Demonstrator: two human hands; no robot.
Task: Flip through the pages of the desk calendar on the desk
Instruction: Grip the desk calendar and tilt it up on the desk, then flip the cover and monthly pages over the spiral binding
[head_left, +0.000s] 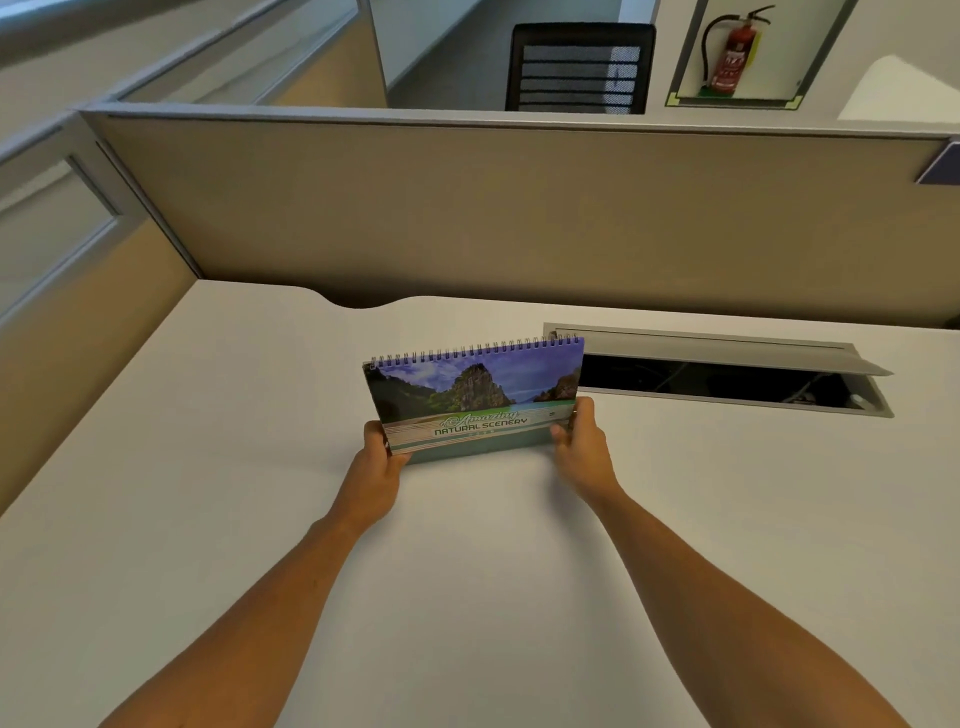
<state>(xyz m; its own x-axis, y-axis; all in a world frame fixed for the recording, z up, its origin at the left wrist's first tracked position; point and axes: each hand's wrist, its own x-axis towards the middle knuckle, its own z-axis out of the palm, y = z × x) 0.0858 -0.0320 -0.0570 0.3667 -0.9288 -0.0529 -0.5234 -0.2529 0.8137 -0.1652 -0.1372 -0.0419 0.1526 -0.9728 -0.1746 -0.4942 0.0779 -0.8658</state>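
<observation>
A spiral-bound desk calendar (475, 392) stands on the white desk (208, 467), its cover facing me with a picture of cliffs and sea and the words "Amazing Natural Scenery". The wire binding runs along its top edge. My left hand (382, 457) grips the calendar's lower left corner. At the lower right corner, my right hand (579, 441) holds the calendar with the thumb on the cover. Both forearms reach in from the bottom of the view.
An open cable tray (727, 382) with a raised grey lid is set into the desk just right of the calendar. A beige partition (519, 218) walls the desk at the back and left. Beyond it stand a black chair (579, 67) and a fire extinguisher (732, 57).
</observation>
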